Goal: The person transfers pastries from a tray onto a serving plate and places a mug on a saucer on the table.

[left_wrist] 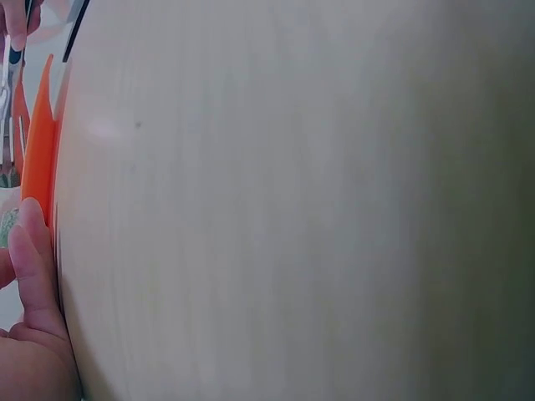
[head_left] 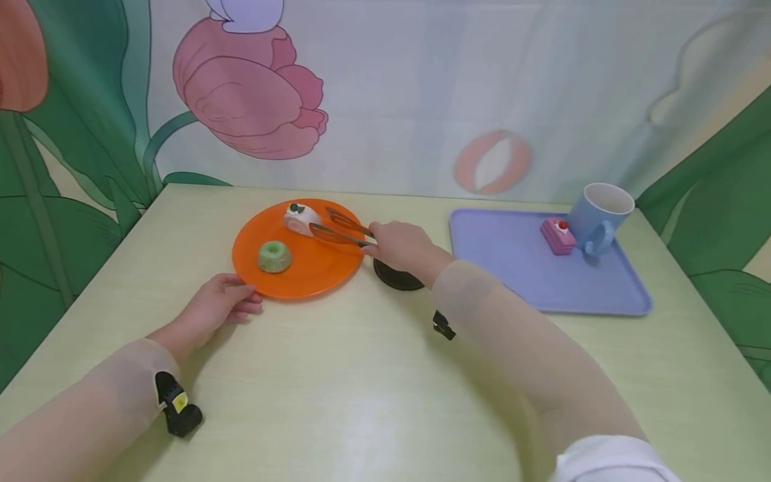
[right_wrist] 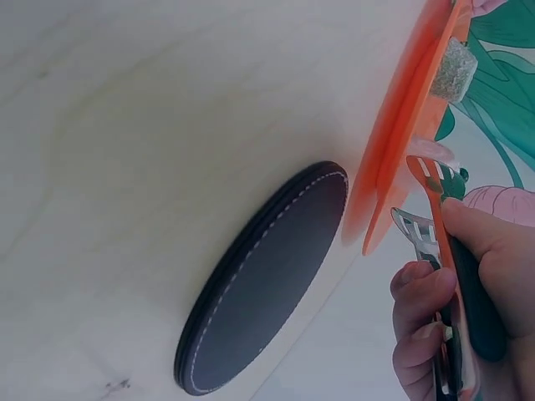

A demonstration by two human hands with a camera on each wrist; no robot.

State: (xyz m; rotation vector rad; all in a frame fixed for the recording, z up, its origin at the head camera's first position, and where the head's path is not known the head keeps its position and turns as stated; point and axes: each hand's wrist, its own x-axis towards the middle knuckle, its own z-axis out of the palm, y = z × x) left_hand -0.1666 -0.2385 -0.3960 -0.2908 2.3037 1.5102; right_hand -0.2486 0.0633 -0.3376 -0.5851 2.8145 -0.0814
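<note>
My right hand [head_left: 405, 248] grips a pair of metal tongs [head_left: 337, 234] with dark handles, seen closely as tongs [right_wrist: 435, 217] in the right wrist view. Their spread tips reach over the orange plate [head_left: 313, 278], beside a white-and-pink cake roll [head_left: 299, 219] topped with green; whether they touch it I cannot tell. A green ring-shaped cake [head_left: 274, 257] sits nearer the plate's front left. My left hand [head_left: 219, 304] holds that plate's front-left rim, thumb at the edge. In the left wrist view, fingers [left_wrist: 33, 276] meet the plate [left_wrist: 40, 154].
A round black coaster [head_left: 397, 276] with stitched edging lies under my right hand, right of the plate. Farther right is a lavender tray [head_left: 506, 268] bearing a pink cake slice [head_left: 558, 235] and a blue mug [head_left: 600, 215]. A flower-printed curtain hangs behind the table.
</note>
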